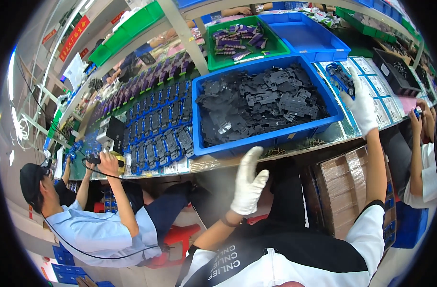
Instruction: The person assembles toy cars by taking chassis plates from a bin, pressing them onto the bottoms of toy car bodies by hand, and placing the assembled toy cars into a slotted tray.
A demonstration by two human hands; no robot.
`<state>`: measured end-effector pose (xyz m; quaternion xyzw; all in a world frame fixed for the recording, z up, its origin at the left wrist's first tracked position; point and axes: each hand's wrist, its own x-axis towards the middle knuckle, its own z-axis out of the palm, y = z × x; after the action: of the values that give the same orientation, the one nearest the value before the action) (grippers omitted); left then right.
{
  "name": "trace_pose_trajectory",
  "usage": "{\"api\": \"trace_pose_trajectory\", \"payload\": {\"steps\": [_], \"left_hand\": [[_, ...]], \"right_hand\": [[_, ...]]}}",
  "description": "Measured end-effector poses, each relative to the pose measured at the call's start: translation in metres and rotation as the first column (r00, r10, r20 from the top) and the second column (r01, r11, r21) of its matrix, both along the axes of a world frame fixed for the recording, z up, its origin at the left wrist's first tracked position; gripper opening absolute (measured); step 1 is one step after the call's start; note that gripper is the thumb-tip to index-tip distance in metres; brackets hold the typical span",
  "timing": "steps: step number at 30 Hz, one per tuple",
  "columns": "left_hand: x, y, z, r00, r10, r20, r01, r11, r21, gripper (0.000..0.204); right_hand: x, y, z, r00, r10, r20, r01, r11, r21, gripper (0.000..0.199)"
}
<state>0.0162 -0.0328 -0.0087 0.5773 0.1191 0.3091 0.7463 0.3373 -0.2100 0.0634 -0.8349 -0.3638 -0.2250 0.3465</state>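
Observation:
My right hand (361,107), in a white glove, reaches out over the bench and holds a blue toy car (340,78) above the printed sheets (378,88) on the right. My left hand (249,184), also gloved, hovers with fingers spread and nothing in it, just below the front wall of a big blue bin (271,138). That bin is full of black flat plastic parts (261,103).
Rows of blue-and-black car chassis (158,122) lie left of the bin. A green tray (242,40) with purple parts and a blue tray (307,36) stand behind. A person at left holds a tool (101,160); another sits at right (421,158). A cardboard box (345,191) stands under the bench.

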Motion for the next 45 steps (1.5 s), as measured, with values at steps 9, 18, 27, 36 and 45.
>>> {"api": "trace_pose_trajectory", "payload": {"steps": [9, 18, 27, 36, 45], "left_hand": [[0.047, -0.019, 0.005, 0.906, -0.207, 0.370, 0.409, 0.655, -0.635, 0.068], [-0.005, 0.007, -0.002, 0.945, 0.035, 0.326, 0.257, 0.539, -0.802, 0.036], [-0.036, 0.012, -0.016, 0.952, 0.058, 0.300, 0.214, 0.572, -0.791, 0.045], [-0.044, 0.014, -0.017, 0.961, 0.025, 0.275, 0.208, 0.589, -0.781, 0.046], [-0.055, 0.015, -0.015, 0.926, 0.088, 0.367, 0.263, 0.546, -0.795, 0.043]], "right_hand": [[-0.169, 0.052, 0.013, 0.816, 0.529, -0.233, -0.576, 0.778, -0.251, 0.080], [-0.115, 0.076, -0.001, 0.841, 0.515, 0.165, -0.406, 0.802, -0.438, 0.056], [-0.101, 0.082, -0.046, 0.857, 0.468, 0.217, -0.339, 0.827, -0.448, 0.029], [-0.104, 0.092, -0.015, 0.844, 0.537, 0.011, -0.521, 0.823, -0.224, 0.028], [-0.053, 0.118, -0.015, 0.938, 0.345, -0.026, -0.224, 0.548, -0.806, 0.064]]}}
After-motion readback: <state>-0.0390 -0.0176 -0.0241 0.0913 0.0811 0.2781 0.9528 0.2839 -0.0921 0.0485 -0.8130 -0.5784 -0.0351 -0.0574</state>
